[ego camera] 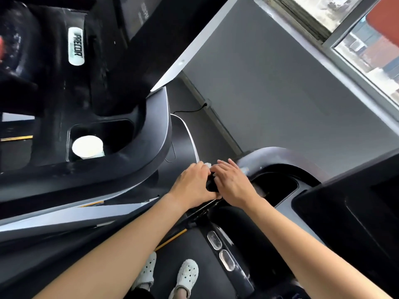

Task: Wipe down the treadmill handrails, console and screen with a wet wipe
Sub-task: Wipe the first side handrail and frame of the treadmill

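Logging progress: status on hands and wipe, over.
Left hand curled on handrail, wet wipe peeking at fingertips. Right hand flat beside it. Paper cup in neighbouring holder, not in way.

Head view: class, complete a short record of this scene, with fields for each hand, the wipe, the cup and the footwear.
left hand: curled over the dark handrail, with white showing at its fingertips
right hand: fingers fairly straight, laid on the handrail beside the left
wet wipe: a small white bit between the hands
cup: white, upright in a console tray
clogs: white, perforated
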